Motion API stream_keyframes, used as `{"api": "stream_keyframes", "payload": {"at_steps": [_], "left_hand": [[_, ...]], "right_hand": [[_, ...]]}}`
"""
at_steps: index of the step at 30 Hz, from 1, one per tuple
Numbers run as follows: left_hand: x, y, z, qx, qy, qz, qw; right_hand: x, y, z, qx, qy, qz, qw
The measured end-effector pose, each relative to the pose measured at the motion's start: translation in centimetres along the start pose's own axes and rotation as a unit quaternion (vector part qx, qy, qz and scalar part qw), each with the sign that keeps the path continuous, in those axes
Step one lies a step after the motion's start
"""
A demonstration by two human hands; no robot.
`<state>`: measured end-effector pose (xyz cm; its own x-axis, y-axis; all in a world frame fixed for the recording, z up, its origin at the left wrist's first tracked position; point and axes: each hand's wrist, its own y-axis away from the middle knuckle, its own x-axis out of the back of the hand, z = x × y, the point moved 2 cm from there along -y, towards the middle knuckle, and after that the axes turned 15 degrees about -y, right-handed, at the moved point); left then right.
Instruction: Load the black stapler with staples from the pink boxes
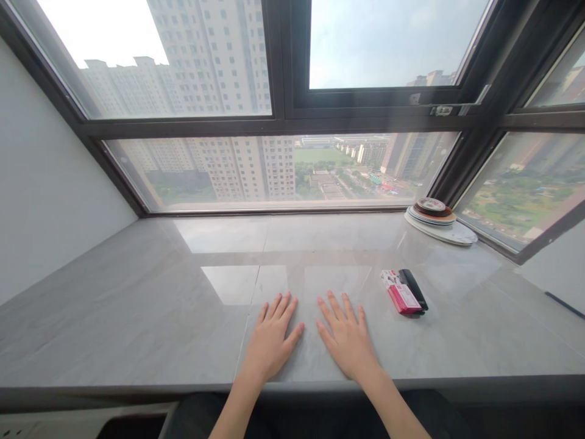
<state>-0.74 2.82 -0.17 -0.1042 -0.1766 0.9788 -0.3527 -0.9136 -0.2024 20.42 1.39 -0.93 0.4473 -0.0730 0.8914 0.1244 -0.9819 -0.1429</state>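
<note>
My left hand (270, 341) lies flat, palm down, on the grey marble-look sill (137, 323), fingers spread and holding nothing. Beside it, a short gap to the right, my right hand (348, 338) rests the same way, also with nothing in it. To the right of my right hand, and apart from it, is a small red and white box (403, 294). A black stapler-like object (414, 289) lies against the box's right side, partly covered by it.
A stack of round plates or discs (436, 221) sits in the back right corner, by the dark window frame (283, 126). A white wall (55, 177) bounds the left side. A thin dark strip (564, 303) shows at the far right. The sill's front edge (183, 386) runs below my wrists.
</note>
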Motion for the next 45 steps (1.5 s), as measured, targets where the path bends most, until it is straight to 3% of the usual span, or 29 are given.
{"api": "stream_keyframes", "payload": {"at_steps": [32, 37, 40, 42, 43, 45], "left_hand": [[0.2, 0.1, 0.1, -0.007, 0.005, -0.002, 1.000], [0.3, 0.0, 0.0, -0.009, 0.007, 0.001, 1.000], [0.4, 0.0, -0.1, -0.008, 0.010, -0.001, 1.000], [0.5, 0.0, -0.1, -0.007, 0.012, -0.003, 1.000], [0.5, 0.0, -0.1, -0.007, 0.013, -0.003, 1.000], [0.5, 0.0, -0.1, -0.006, 0.015, 0.000, 1.000]], "right_hand": [[0.0, -0.2, -0.5, 0.001, 0.001, 0.001, 1.000], [0.1, -0.2, -0.7, -0.004, -0.050, 0.002, 0.999], [1.7, -0.4, 0.3, -0.008, -0.190, -0.009, 0.982], [4.1, -0.6, 2.4, -0.011, -0.323, 0.002, 0.946], [5.7, -0.7, 4.1, -0.017, -0.379, 0.036, 0.925], [9.5, -1.0, 8.8, -0.061, -0.378, 0.180, 0.906]]}}
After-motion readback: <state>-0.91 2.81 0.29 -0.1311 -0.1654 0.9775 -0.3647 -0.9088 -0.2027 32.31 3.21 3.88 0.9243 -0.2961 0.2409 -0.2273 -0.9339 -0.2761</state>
